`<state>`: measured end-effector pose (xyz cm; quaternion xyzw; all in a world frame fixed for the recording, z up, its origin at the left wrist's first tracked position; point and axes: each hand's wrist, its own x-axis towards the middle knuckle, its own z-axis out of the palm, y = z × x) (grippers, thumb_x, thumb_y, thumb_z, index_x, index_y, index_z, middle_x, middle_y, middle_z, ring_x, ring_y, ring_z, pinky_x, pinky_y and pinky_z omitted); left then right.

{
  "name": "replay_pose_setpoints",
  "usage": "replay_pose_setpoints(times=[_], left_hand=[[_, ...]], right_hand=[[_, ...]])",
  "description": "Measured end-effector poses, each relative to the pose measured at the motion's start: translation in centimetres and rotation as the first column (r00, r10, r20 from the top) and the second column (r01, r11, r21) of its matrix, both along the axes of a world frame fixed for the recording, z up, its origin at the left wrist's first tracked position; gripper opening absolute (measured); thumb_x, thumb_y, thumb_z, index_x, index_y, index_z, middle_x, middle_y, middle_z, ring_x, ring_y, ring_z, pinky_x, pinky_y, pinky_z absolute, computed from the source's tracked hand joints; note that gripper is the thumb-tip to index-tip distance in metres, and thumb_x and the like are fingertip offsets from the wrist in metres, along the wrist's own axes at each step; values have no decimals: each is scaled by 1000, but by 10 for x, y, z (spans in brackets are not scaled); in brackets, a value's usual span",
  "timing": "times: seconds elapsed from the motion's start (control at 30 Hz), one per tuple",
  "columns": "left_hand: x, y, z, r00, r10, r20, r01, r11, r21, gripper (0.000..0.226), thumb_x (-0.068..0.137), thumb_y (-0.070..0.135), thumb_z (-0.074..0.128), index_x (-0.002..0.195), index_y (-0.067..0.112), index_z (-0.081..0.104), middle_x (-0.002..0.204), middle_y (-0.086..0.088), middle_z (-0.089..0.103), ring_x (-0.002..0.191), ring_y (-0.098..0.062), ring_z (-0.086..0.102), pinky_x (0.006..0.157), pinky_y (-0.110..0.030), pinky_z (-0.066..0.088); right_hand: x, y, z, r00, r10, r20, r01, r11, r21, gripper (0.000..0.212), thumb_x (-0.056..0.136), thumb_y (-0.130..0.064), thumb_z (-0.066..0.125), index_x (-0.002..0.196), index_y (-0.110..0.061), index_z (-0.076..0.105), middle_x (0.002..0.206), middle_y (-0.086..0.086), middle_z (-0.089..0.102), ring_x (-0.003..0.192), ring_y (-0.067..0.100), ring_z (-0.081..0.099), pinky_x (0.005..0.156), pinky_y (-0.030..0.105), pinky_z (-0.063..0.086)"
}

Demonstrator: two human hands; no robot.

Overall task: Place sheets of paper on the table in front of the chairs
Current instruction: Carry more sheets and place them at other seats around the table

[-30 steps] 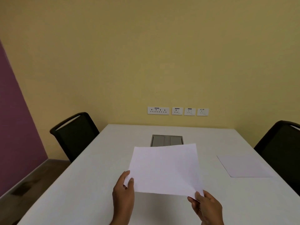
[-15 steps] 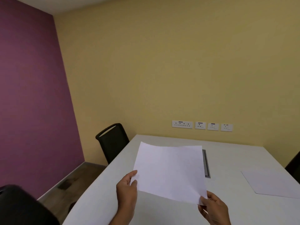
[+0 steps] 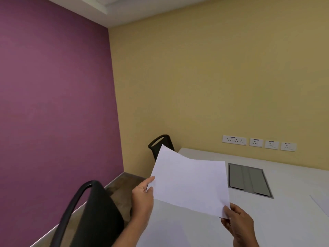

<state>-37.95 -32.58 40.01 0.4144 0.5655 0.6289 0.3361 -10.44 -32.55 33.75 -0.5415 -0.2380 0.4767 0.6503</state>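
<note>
I hold a white sheet of paper (image 3: 190, 180) above the left part of the white table (image 3: 277, 220). My left hand (image 3: 143, 200) pinches its left edge and my right hand (image 3: 238, 223) pinches its lower right corner. The sheet is tilted and slightly curved. A black chair (image 3: 92, 218) stands close at the table's near left side. A second black chair (image 3: 161, 144) stands farther along the left side, partly hidden behind the sheet. The corner of another sheet (image 3: 322, 204) lies flat on the table at the right frame edge.
A grey cable hatch (image 3: 249, 179) is set into the table's middle. Wall sockets (image 3: 258, 142) line the yellow wall behind the table. A purple wall (image 3: 53, 104) closes the left side, with a strip of brown floor (image 3: 124, 182) between it and the table.
The view has swung left: the near black chair has come into view and the right chair has left it. Both hands keep hold of the sheet, now over the table's left side.
</note>
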Motion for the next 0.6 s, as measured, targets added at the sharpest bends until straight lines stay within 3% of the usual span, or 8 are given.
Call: replay_pose_setpoints(times=[0.13, 0.23, 0.33, 0.43, 0.5, 0.6], left_hand=[[-68, -24, 13, 999, 21, -43, -19, 999, 35, 36, 94, -2, 53, 118, 21, 67, 112, 16, 67, 96, -29, 70, 72, -23, 60], [-103, -32, 21, 996, 49, -77, -45, 998, 47, 37, 94, -1, 53, 120, 22, 67, 106, 26, 63, 75, -6, 64, 63, -13, 53], [-129, -39, 22, 992, 69, -109, -65, 997, 41, 39, 95, -2, 52, 122, 23, 65, 102, 33, 57, 51, 6, 55, 49, -5, 43], [-151, -40, 19, 988, 66, -137, -63, 998, 21, 40, 95, -3, 50, 123, 23, 65, 106, 31, 60, 56, 12, 55, 47, 0, 38], [-163, -37, 18, 985, 66, -157, -68, 998, -3, 40, 95, -2, 51, 123, 23, 65, 114, 24, 63, 74, 11, 55, 55, 3, 40], [-177, -32, 20, 983, 49, -178, -52, 999, -11, 41, 94, -3, 53, 121, 25, 66, 116, 24, 62, 83, 14, 61, 68, 1, 44]], right_hand=[[-69, -13, 13, 997, 19, 74, -24, 997, 71, 14, 90, 0, 62, 98, -7, 71, 90, 15, 70, 78, 27, 60, 52, 24, 55], [-105, -16, 26, 993, 32, 111, -45, 992, 120, 18, 89, 1, 61, 96, -11, 72, 85, 11, 72, 73, 26, 60, 51, 23, 54], [-129, -12, 36, 990, 45, 134, -65, 987, 149, 22, 88, 1, 59, 93, -15, 72, 87, 9, 73, 75, 26, 62, 58, 26, 53], [-145, -4, 39, 986, 73, 151, -98, 981, 166, 26, 87, 1, 57, 94, -19, 72, 81, 2, 76, 78, 24, 66, 60, 26, 53], [-155, 2, 40, 980, 99, 173, -130, 976, 177, 29, 87, 2, 56, 98, -21, 70, 73, -2, 76, 78, 24, 67, 60, 26, 54], [-169, 11, 36, 974, 125, 188, -159, 970, 183, 33, 87, 3, 54, 105, -20, 68, 73, -4, 76, 77, 22, 70, 64, 28, 55]])
